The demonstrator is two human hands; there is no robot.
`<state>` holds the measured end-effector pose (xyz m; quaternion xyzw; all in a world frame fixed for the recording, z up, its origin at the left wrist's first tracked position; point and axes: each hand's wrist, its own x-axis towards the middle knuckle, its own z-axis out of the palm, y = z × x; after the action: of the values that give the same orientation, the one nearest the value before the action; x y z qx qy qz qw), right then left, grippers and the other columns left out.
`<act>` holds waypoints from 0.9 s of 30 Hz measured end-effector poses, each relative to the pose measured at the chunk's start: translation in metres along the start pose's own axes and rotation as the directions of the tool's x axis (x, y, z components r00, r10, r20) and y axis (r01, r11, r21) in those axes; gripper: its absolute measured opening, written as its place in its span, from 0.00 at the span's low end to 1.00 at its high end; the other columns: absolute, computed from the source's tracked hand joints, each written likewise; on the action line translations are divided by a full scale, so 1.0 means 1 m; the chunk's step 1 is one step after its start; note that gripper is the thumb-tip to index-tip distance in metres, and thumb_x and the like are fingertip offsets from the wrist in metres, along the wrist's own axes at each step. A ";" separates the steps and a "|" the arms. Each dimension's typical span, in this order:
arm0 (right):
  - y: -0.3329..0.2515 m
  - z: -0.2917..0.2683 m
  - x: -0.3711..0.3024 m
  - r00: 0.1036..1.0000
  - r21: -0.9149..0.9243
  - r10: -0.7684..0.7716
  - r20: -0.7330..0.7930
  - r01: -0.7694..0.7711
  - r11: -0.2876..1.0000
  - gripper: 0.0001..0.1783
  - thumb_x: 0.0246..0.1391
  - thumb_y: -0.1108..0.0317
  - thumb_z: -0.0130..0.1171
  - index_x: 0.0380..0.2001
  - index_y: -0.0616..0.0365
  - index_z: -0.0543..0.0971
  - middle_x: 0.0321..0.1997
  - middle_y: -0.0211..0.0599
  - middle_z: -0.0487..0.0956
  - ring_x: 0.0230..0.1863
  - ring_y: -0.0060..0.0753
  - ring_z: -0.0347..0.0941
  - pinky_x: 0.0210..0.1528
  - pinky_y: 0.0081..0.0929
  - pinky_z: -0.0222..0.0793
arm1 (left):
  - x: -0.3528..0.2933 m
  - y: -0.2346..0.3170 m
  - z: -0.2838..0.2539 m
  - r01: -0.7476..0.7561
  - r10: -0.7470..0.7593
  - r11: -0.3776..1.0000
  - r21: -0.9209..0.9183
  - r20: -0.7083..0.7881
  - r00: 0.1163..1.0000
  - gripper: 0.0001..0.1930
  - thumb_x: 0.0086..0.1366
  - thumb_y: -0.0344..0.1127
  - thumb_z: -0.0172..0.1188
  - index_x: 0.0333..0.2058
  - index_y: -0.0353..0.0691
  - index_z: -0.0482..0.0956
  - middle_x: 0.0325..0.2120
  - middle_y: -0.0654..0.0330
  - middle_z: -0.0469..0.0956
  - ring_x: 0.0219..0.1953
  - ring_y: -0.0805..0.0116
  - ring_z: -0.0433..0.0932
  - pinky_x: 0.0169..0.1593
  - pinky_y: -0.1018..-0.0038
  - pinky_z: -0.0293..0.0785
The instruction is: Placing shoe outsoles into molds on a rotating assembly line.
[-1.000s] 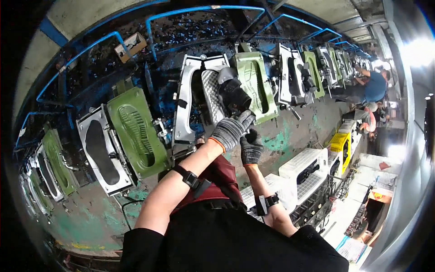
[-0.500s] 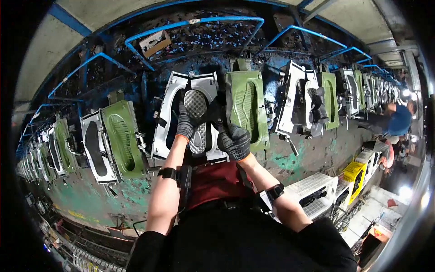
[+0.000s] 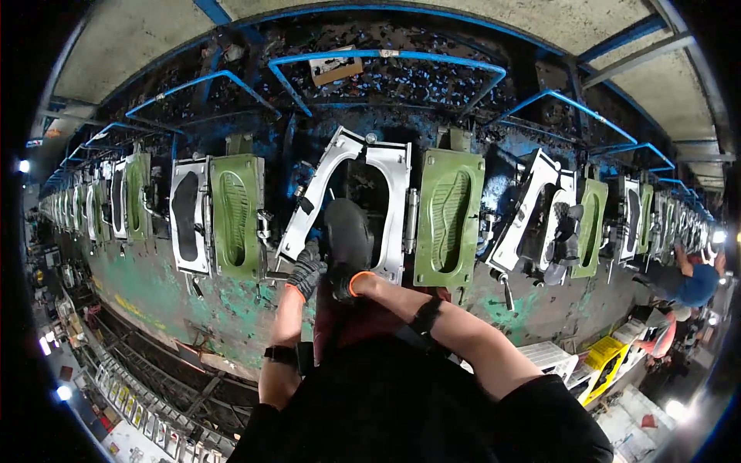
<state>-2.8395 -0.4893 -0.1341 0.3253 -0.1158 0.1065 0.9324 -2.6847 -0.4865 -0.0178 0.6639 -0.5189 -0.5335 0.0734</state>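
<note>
Green mould half at left, sole-shaped recess facing up. Left hand, grey glove with orange cuff, near lower corner of split white frame; whether fingers pinch anything, cannot tell. Dark shoe over frame's opening, between its halves. Right hand at shoe's near end, fingers closed on it, tips lost against dark material. Second green mould half right of frame. Yellow crate low at far right, person in blue beyond
</note>
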 end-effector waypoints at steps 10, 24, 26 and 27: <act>0.073 0.199 -0.009 0.018 -0.105 -0.991 0.136 -0.994 -0.032 0.31 0.63 0.41 0.53 0.41 0.64 0.82 0.31 0.52 0.85 0.36 0.59 0.83 0.41 0.51 0.78 | 0.050 0.001 0.034 -0.280 0.116 0.868 -0.410 -0.380 0.918 0.35 0.74 0.49 0.59 0.70 0.33 0.62 0.67 0.47 0.68 0.70 0.56 0.65 0.71 0.65 0.62; 0.082 0.180 -0.050 -0.242 -0.309 -0.928 0.282 -0.939 0.152 0.19 0.59 0.48 0.59 0.34 0.53 0.83 0.30 0.51 0.84 0.36 0.61 0.81 0.40 0.52 0.77 | 0.084 0.135 0.024 -0.184 -0.208 0.758 -0.626 -0.499 0.841 0.34 0.70 0.58 0.63 0.57 0.28 0.78 0.56 0.48 0.80 0.53 0.56 0.79 0.58 0.67 0.73; 0.082 0.185 -0.055 -0.235 -0.289 -0.925 0.300 -0.946 0.147 0.20 0.61 0.48 0.56 0.35 0.53 0.84 0.28 0.49 0.84 0.34 0.58 0.82 0.39 0.51 0.78 | 0.062 0.115 0.039 -0.224 -0.100 0.797 -0.561 -0.488 0.867 0.33 0.70 0.58 0.61 0.57 0.31 0.79 0.56 0.43 0.79 0.53 0.48 0.79 0.59 0.63 0.73; 0.083 0.198 -0.056 -0.148 -0.243 -0.968 0.203 -0.965 0.097 0.19 0.61 0.49 0.56 0.36 0.53 0.84 0.28 0.47 0.85 0.33 0.57 0.83 0.38 0.51 0.78 | 0.051 0.087 0.045 -0.150 -0.020 0.956 -0.253 -0.565 0.825 0.30 0.70 0.55 0.61 0.57 0.33 0.79 0.56 0.40 0.78 0.55 0.44 0.78 0.60 0.60 0.72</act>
<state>-2.9445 -0.5573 0.0492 -0.6673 0.6727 0.0164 0.3192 -2.7787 -0.5444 -0.0126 0.7552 -0.4141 -0.3810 0.3362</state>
